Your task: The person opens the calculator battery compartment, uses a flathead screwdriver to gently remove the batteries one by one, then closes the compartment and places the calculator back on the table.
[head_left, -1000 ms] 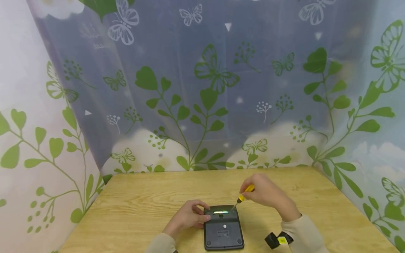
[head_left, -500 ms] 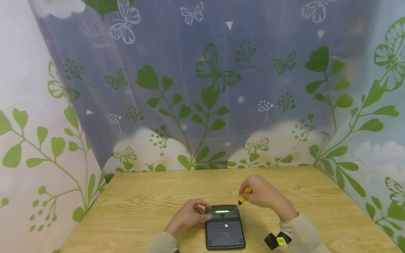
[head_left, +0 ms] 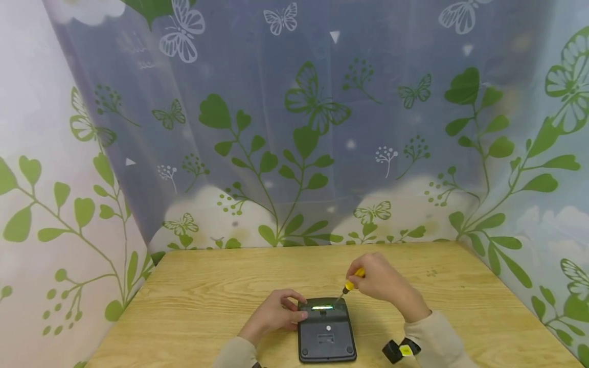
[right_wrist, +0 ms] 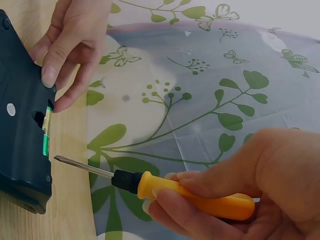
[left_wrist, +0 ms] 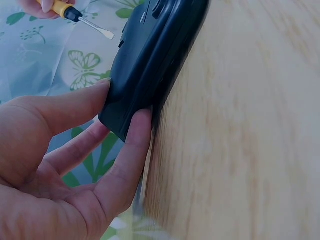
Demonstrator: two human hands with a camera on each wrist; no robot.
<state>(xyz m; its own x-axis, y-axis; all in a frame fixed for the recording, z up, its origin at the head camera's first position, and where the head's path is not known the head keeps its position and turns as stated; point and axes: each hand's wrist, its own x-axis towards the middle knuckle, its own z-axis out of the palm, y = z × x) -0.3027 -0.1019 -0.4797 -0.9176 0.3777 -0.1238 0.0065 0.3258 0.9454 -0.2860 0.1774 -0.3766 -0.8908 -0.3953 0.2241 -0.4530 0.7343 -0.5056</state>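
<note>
A black desk calculator (head_left: 327, 343) lies face down on the table, its underside showing a small white round sticker. Near its far edge, a green and gold battery (right_wrist: 46, 135) sits in an uncovered slot. My left hand (head_left: 277, 313) holds the calculator's far left corner, thumb on the back and fingers at the edge. In my right hand (head_left: 381, 278) is a flat-blade screwdriver (right_wrist: 150, 186) with a yellow handle and black collar, pinched between thumb and fingers. Its tip points at the calculator's far right corner; in the right wrist view it shows a gap from the battery.
The wooden table (head_left: 221, 276) stretches around the calculator. A patterned curtain (head_left: 257, 153) with leaves and butterflies hangs behind and at both sides. A black strap-on device (head_left: 398, 351) with a yellow label sits at the right sleeve.
The screwdriver and right hand have shifted slightly left over the calculator's far edge. The left hand keeps its hold, and the calculator stays in place.
</note>
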